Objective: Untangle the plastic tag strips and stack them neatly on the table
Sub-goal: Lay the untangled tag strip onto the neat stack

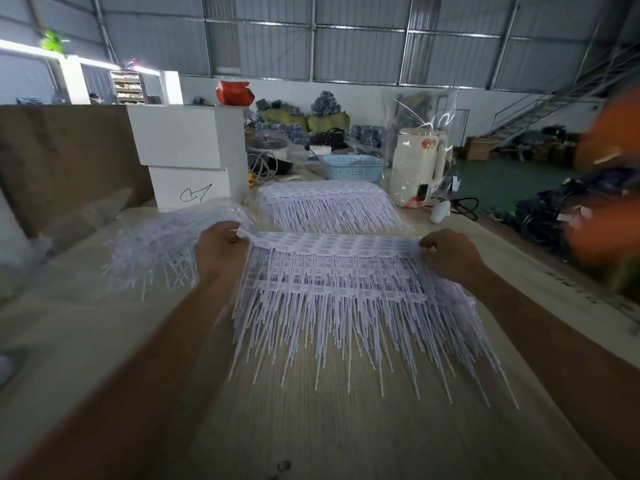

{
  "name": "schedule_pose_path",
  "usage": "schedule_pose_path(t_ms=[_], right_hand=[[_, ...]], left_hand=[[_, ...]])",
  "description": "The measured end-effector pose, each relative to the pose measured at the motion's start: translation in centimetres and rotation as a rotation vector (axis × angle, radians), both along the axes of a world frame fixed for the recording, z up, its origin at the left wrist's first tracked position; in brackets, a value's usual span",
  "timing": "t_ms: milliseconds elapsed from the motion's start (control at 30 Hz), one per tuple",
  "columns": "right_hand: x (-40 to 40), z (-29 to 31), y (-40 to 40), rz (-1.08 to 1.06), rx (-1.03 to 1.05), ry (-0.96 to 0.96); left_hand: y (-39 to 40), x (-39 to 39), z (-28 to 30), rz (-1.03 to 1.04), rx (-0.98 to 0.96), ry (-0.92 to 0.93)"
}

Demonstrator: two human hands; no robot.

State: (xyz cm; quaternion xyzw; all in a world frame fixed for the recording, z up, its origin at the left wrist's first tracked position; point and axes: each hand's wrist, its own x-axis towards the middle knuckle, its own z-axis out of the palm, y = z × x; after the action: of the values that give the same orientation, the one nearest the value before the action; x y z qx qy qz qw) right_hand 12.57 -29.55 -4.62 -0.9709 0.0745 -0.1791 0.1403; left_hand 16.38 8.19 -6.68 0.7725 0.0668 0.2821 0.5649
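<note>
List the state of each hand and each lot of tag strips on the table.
left hand: pinching the held strips' left end
right hand: gripping their right end
held tag strips: spread flat between both hands
far stack: aligned, lying on the table
left pile: tangled, untouched

Tag strips (339, 271): pale lilac-white, heads forming a checkered grid band, tails as fine parallel stripes. Table (311, 427) under them: light beige with faint wood grain. Beyond the strips: pale blue basket (351, 166) with perforated lattice; cream appliance (417, 164) with an orange mark; white boxes (188, 157), black scribble on the lower; red bag (232, 92) above them.
</note>
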Motion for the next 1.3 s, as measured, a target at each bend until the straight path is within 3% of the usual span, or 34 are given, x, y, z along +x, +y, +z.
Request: schedule_pose_path(t_ms=[100,267,367,500,600,667,867,1100,1167,1233,1300], right_hand=[[-0.1,-0.1,0.1,0.055,-0.1,0.068],[-0.6,-0.3,-0.2,0.058,-0.202,0.118],[-0.9,0.2,-0.3,0.091,-0.126,0.091],[-2.0,2.0,-1.3,0.224,0.136,0.007],[-3.6,3.6,-1.6,0.33,0.654,-0.001],[-4.4,4.2,-1.4,0.393,0.89,0.005],[-5.9,4.5,0.2,0.496,1.11,0.056],[-7.0,1.4,0.2,0.574,1.016,0.236],[-7.2,0.0,0.7,0.565,1.049,0.233],[-7.4,-1.3,1.4,0.549,1.08,0.214],[-7.6,-2.0,2.4,0.546,1.095,0.204]], left_hand=[[-0.4,-0.6,0.6,-0.016,0.02,-0.116],[-0.8,-1.7,1.5,-0.185,-0.364,-0.173],[-0.6,-2.6,1.8,-0.251,-0.456,-0.178],[-0.1,-3.5,2.3,-0.292,-0.554,-0.152],[0.9,-3.9,2.9,-0.275,-0.54,-0.157],[1.7,-3.9,3.5,-0.26,-0.485,-0.188],[3.6,-3.8,4.4,-0.163,-0.283,-0.219],[6.1,-4.8,2.6,-0.102,0.312,0.051],[5.9,-5.5,2.2,-0.005,0.571,0.095],[4.6,-6.4,1.8,0.15,0.807,-0.008],[2.2,-7.7,1.7,0.116,0.892,-0.191]])
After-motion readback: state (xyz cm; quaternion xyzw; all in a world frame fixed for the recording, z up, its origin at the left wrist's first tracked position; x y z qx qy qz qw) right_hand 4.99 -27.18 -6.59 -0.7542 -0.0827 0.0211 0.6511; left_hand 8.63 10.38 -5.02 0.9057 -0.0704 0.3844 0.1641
